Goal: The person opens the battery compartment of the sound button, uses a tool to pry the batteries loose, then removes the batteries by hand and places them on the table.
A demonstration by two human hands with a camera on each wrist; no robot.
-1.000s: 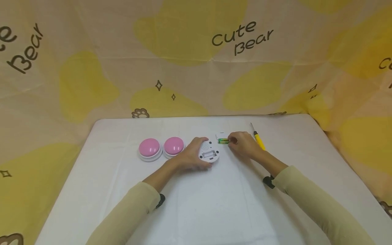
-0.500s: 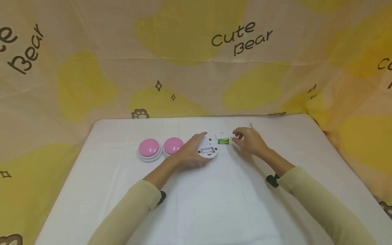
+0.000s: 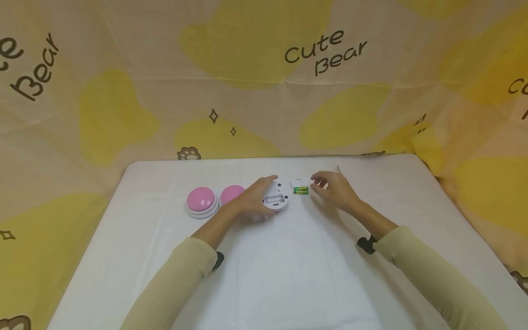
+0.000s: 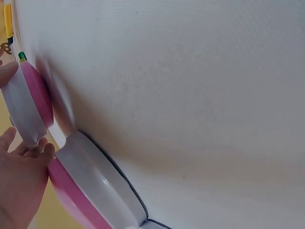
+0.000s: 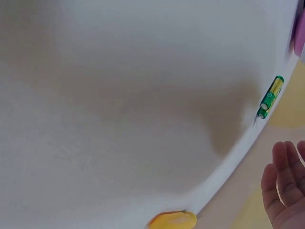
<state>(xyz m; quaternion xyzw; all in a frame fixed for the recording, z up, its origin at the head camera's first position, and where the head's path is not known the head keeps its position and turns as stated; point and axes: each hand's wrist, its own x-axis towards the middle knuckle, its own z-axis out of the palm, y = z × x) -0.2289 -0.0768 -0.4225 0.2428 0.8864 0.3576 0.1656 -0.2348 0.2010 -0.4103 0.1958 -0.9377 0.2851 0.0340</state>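
My left hand [image 3: 251, 198] grips a white push button [image 3: 275, 197] by its edges, underside turned up, with an uncovered battery slot showing. In the left wrist view the pink dome of this held button [image 4: 38, 93] faces down over the tabletop. Two green-and-yellow batteries [image 3: 300, 190] lie side by side to its right, in front of a small white cover [image 3: 296, 182]. Just right of the batteries hovers my right hand [image 3: 336, 188], fingers loosely bent and holding nothing. The right wrist view shows the batteries [image 5: 271, 95] apart from the fingers [image 5: 286, 174].
Two more pink-topped buttons stand upright on the left: one in full view [image 3: 201, 201], the other [image 3: 232, 194] partly behind my left hand. A screwdriver lies beyond my right hand, its tip [image 3: 338, 169] and yellow handle [image 5: 174, 220] showing. A white cloth [image 3: 264, 284] covers the table.
My right hand has come away from the batteries, leaving them on the table, and moved slightly right. The left hand has shifted a little left with the upturned button.
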